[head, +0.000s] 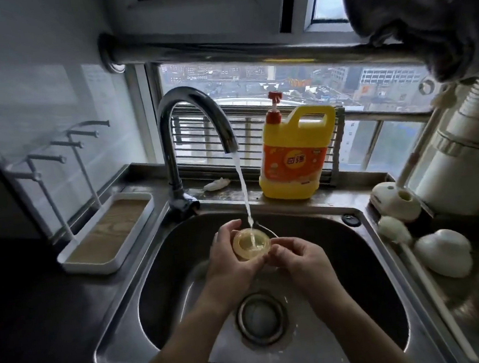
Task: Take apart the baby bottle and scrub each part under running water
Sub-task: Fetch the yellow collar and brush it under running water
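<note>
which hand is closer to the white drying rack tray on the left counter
Left. The left hand holds the yellowish ring on the side nearest the tray; the right hand is at the ring's far edge.

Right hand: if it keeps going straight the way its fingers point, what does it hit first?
The yellowish round bottle part: the right hand points left at it, with its fingertips at the rim. Just beyond is the left hand, which cups the part. Depth is hard to judge.
</note>
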